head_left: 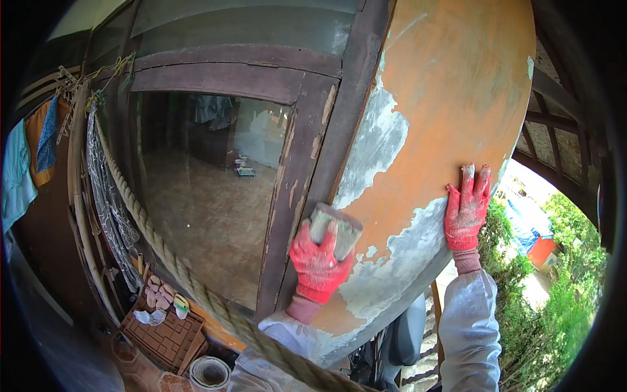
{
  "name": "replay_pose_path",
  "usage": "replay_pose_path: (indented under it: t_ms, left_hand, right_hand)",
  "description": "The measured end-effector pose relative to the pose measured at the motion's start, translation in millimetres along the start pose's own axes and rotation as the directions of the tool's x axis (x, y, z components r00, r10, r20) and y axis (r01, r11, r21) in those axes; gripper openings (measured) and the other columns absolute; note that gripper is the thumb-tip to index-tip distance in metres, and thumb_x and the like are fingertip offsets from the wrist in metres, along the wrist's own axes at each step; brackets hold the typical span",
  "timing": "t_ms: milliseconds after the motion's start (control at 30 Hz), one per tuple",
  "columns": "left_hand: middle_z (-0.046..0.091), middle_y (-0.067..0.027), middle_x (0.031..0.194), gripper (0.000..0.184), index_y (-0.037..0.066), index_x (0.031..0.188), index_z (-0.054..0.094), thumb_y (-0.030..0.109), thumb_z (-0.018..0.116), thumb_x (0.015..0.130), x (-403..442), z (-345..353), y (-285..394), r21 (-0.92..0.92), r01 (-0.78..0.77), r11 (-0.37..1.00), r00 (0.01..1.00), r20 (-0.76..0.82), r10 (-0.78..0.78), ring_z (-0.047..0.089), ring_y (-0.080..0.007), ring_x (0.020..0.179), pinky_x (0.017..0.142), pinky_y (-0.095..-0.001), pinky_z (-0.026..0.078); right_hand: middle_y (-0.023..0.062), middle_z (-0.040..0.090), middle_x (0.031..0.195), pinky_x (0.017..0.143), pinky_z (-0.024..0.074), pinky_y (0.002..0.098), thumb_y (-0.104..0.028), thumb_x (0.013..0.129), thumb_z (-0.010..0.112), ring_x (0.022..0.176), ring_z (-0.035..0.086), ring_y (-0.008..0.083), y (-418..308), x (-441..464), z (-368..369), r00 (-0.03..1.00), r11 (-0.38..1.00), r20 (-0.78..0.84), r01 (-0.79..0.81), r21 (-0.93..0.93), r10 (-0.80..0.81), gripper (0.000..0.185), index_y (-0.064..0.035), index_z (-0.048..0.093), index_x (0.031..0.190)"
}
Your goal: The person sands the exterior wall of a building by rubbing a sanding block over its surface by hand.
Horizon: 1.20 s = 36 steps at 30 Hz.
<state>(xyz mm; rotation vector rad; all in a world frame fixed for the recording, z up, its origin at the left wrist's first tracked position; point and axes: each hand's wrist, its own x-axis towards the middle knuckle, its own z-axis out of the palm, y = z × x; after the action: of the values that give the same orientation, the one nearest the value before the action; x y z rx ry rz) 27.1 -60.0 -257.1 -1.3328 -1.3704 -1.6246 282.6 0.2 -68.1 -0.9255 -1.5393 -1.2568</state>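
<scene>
My left hand (320, 264), in a dusty red glove, is closed around a wide flat scraper (336, 230) with a greyish face and a darker edge. The scraper is slightly blurred and lies by the border between the dark wooden frame (320, 157) and the orange painted wall (450, 98). Bare grey-white patches (375, 144) show where paint is off the wall. Farther right, my right hand (467, 212), in the same kind of glove with whitened fingertips, rests flat against the wall with its fingers stretched upward.
A thick rope (196, 287) slants across the foreground, in front of my left sleeve. Left of the glass window (215, 176), clothes (19, 163) hang near bamboo poles. Below are a brown crate (163, 333) with slippers and a bucket (210, 372). Greenery (562, 287) lies right.
</scene>
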Motion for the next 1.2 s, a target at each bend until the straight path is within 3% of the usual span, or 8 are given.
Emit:
replay_pose_path:
  t_ms: [133,267,367,667,833,933,1100,1200]
  left_hand:
    - [0.046,-0.0330,0.133,0.076,0.013,0.132,0.054,0.040,0.085,0.069,10,0,4,0.045,0.076,0.996,0.997,-0.030,-0.074,0.053,-0.0509,0.114,0.088,-0.0598,0.045]
    - [0.045,-0.0324,0.134,0.074,0.017,0.130,0.055,0.039,0.086,0.067,-122,-2,-24,0.007,0.027,1.000,0.975,0.219,-0.028,0.051,-0.0495,0.116,0.091,-0.0582,0.043]
    - [0.045,-0.0313,0.134,0.073,0.019,0.128,0.057,0.038,0.087,0.065,-174,-6,-40,-0.015,-0.025,1.000,0.981,0.192,0.028,0.051,-0.0485,0.115,0.091,-0.0568,0.043]
    - [0.045,-0.0336,0.135,0.073,0.017,0.133,0.057,0.040,0.085,0.069,29,-3,-3,0.026,0.096,0.995,0.995,-0.042,-0.094,0.051,-0.0489,0.118,0.092,-0.0583,0.044]
    - [0.046,-0.0322,0.133,0.069,0.020,0.128,0.059,0.039,0.084,0.066,-133,-2,-37,-0.024,-0.042,0.999,0.969,0.241,0.047,0.051,-0.0484,0.115,0.089,-0.0574,0.044]
    - [0.046,-0.0295,0.130,0.067,0.020,0.125,0.060,0.039,0.083,0.065,-210,-7,-47,-0.028,-0.037,0.999,0.978,0.204,0.042,0.051,-0.0476,0.112,0.085,-0.0577,0.044]
    - [0.045,-0.0273,0.129,0.079,0.019,0.135,0.054,0.042,0.082,0.065,-187,-19,-13,0.033,0.165,0.986,0.927,0.337,-0.166,0.050,-0.0475,0.110,0.085,-0.0579,0.043]
    - [0.045,-0.0303,0.130,0.084,0.014,0.138,0.051,0.040,0.084,0.065,-159,-9,-9,-0.029,0.159,0.987,0.960,0.239,-0.148,0.051,-0.0487,0.110,0.085,-0.0598,0.044]
  right_hand:
    - [0.0271,0.041,0.152,0.114,0.0342,0.0511,-0.022,0.092,0.067,0.139,0.041,0.0471,1,1,-1,1.000,1.000,0.002,0.017,0.006,-0.017,0.052,-0.0051,0.055,0.140]
    - [0.0254,0.042,0.152,0.115,0.0338,0.0508,-0.021,0.092,0.067,0.139,0.041,0.0457,-1,2,-2,1.000,1.000,0.006,0.012,0.011,-0.012,0.052,-0.0043,0.055,0.139]
    - [0.0253,0.042,0.152,0.116,0.0331,0.0507,-0.021,0.092,0.067,0.140,0.040,0.0451,-2,1,-3,1.000,1.000,0.009,0.009,0.015,-0.010,0.052,-0.0039,0.054,0.140]
    - [0.0247,0.040,0.154,0.116,0.0324,0.0509,-0.021,0.092,0.067,0.140,0.040,0.0453,1,-1,0,1.000,1.000,0.003,0.014,-0.028,-0.013,0.054,-0.0035,0.053,0.141]
    - [0.0232,0.040,0.155,0.116,0.0326,0.0505,-0.019,0.091,0.068,0.140,0.040,0.0456,1,1,2,1.000,1.000,-0.004,0.025,-0.015,-0.025,0.055,-0.0050,0.052,0.142]
    - [0.0229,0.040,0.155,0.115,0.0320,0.0511,-0.021,0.093,0.066,0.141,0.039,0.0456,-1,2,-1,1.000,1.000,0.003,0.019,-0.014,-0.019,0.053,-0.0059,0.052,0.142]
    - [0.0240,0.041,0.154,0.117,0.0304,0.0516,-0.025,0.094,0.064,0.142,0.037,0.0454,1,1,-1,1.000,1.000,0.030,0.001,0.008,-0.001,0.053,-0.0059,0.053,0.142]
    - [0.0240,0.041,0.154,0.116,0.0316,0.0515,-0.025,0.093,0.066,0.141,0.038,0.0457,1,0,-3,1.000,1.000,0.031,0.003,-0.006,-0.003,0.054,-0.0049,0.053,0.141]
